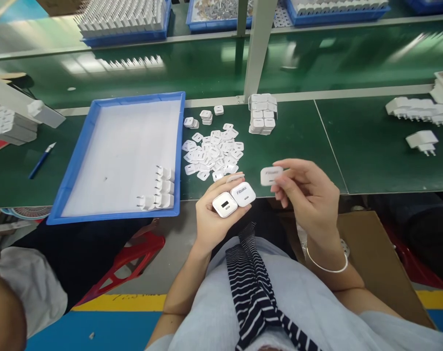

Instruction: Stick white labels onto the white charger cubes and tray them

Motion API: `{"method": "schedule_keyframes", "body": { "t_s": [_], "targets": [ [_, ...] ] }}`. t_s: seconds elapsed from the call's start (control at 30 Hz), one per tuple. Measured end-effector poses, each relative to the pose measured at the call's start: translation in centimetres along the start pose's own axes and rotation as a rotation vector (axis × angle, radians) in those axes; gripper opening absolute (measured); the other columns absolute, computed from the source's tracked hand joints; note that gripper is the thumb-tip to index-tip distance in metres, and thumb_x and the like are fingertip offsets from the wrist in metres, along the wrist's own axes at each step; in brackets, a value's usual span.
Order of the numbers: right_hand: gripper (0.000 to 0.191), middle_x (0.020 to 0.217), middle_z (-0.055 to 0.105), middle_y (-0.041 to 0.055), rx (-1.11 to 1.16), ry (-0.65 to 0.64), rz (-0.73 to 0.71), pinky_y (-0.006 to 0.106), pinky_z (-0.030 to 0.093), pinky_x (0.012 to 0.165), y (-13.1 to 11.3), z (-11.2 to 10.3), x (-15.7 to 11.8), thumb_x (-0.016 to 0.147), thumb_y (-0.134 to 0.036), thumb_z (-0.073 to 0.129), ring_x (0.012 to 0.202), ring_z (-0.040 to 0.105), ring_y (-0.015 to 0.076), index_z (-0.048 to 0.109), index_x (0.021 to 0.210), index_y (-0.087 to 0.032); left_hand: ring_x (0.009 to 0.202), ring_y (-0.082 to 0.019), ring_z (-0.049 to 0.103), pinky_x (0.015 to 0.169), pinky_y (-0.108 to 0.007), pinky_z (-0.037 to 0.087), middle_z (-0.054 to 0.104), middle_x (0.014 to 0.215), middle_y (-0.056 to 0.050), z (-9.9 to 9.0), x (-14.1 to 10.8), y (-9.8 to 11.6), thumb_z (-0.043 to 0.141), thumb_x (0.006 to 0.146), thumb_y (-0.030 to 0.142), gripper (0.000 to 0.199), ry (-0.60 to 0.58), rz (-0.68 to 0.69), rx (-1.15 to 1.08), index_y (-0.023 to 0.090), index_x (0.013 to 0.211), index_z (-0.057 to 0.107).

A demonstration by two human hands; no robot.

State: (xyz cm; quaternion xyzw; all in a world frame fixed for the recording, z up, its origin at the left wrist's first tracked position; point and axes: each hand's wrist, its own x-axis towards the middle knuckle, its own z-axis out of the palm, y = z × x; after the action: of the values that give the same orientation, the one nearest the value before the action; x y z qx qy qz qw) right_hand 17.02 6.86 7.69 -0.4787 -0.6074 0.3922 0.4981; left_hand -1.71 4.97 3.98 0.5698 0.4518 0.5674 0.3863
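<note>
My left hand is closed around two white chargers held side by side. One charger shows a printed front with a small port slot; the other charger has a dark rectangular opening and a slot. Another flat white piece lies by the fingertips of that hand. Between thumb and fingers, my right hand pinches a white printed cover plate, just apart from the chargers. Beyond the hands, a loose pile of similar cover plates is spread on the green bench.
Left of the pile, a blue tray holds several chargers at its near right corner. A banded stack of white pieces stands near the post. A blue pen-like tool lies far left. Another person's arm is at lower left.
</note>
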Motion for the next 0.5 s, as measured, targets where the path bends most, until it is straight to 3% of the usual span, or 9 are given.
{"method": "schedule_keyframes", "body": {
  "t_s": [0.2,0.5],
  "targets": [
    [0.009,0.062,0.058,-0.0046,0.085,-0.353,0.035,0.024,0.041,0.050,-0.9,1.3,-0.7,0.099,-0.025,0.063,0.054,0.053,0.0106,0.068,0.106,-0.024,0.120,-0.025,0.068,0.108,-0.043,0.056,0.073,0.128,-0.008,0.2,0.1,0.0,0.083,0.076,0.016,0.042,-0.005,0.047,0.029,0.026,0.116,0.075],
    [0.014,0.066,0.059,-0.0054,0.149,-0.422,0.047,0.020,0.043,0.057,-0.4,2.3,-0.6,0.098,-0.016,0.060,0.058,0.055,0.0084,0.069,0.108,-0.021,0.119,-0.025,0.070,0.103,-0.042,0.058,0.073,0.127,-0.009,0.2,-0.3,-0.3,0.081,0.079,0.018,0.038,-0.002,0.094,0.073,0.024,0.115,0.075]
  ]
}}
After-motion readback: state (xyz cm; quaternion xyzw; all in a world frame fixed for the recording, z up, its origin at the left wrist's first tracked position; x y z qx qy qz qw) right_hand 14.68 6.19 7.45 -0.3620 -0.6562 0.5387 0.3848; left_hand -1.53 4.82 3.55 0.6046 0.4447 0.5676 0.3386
